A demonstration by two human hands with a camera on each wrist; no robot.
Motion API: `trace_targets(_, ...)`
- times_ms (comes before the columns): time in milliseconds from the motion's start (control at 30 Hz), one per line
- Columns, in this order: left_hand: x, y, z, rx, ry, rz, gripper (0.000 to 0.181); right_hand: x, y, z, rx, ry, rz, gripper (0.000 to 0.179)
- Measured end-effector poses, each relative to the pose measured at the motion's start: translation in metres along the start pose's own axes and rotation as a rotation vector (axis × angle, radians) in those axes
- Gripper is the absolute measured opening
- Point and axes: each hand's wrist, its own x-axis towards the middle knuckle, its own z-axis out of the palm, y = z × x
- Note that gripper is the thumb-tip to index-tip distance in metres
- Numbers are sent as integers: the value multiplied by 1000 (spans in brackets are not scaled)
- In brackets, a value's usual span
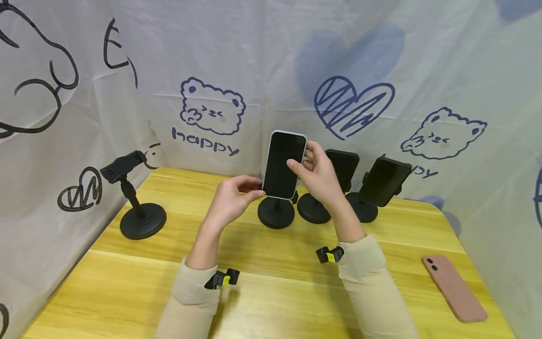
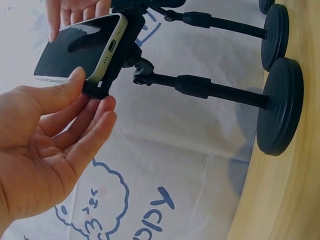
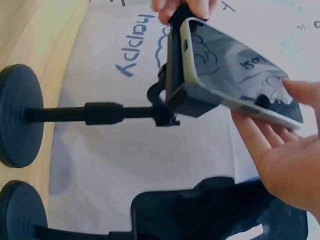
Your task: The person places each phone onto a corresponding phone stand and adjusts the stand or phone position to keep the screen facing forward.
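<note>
A smartphone (image 1: 281,155) with a dark screen and pale edge sits upright against the clamp (image 3: 195,99) of a black phone stand (image 1: 276,214). My right hand (image 1: 320,178) holds its upper right side, thumb over the screen and fingers behind. At the lower left corner, my left hand (image 1: 230,197) pinches the clamp's end between thumb and fingers; in the left wrist view that thumb (image 2: 75,82) also meets the phone's edge. The right wrist view shows the lower end of the phone (image 3: 225,65) within the clamp. Its back is hidden.
Two more stands to the right carry dark phones, one partly behind my right arm (image 1: 347,165) and one tilted (image 1: 384,181). An unloaded black stand (image 1: 143,220) is at the left. A pink phone (image 1: 455,289) lies face down on the wooden table (image 1: 271,301); printed cloth hangs behind.
</note>
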Motion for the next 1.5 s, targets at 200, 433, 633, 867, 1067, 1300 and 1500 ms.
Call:
trace_targets(200,0,-1,-1,20,-61,14,30,11,-8,7,-8,91,-31,49)
trace_targets(433,0,-1,2,9,-80,23,29,12,-5,6,-67,110,-36,46)
trace_targets(633,1,-2,5,-33,-41,18,26,11,-2,4,-86,108,-74,45)
trace_targets(867,1,-1,6,-41,-23,-6,26,10,1,6,-132,86,-136,46)
trace_targets(1067,1,0,7,-44,-25,-17,26,8,6,5,-137,93,-154,44)
trace_targets(1300,2,-2,8,-67,-23,-45,27,5,11,5,-107,100,-166,46)
trace_targets(1500,3,-4,9,-90,-30,-40,27,4,13,3,-137,88,-200,44)
